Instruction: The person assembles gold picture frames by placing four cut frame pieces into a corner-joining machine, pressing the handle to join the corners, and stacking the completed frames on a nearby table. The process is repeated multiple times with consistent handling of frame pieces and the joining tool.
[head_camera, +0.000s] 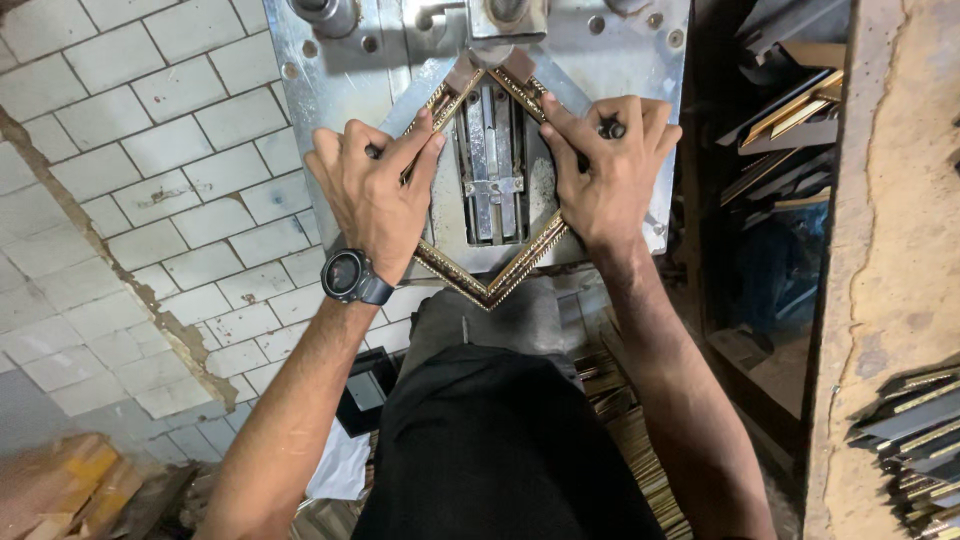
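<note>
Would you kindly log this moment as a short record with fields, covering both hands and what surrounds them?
Left hand: left hand presses the left side of the ornate gold-and-dark square picture frame
Right hand: right hand presses the frame's right side
Frame position: set like a diamond, top corner at the machine's clamp
Surface: grey metal machine plate
Wrist: black round wristwatch on the left
Nearby: stacked frame mouldings at right, white tiled floor

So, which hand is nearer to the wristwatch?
Left. The wristwatch sits on the wrist just below the left hand; the right hand presses the gilded frame across the machine plate.
</note>
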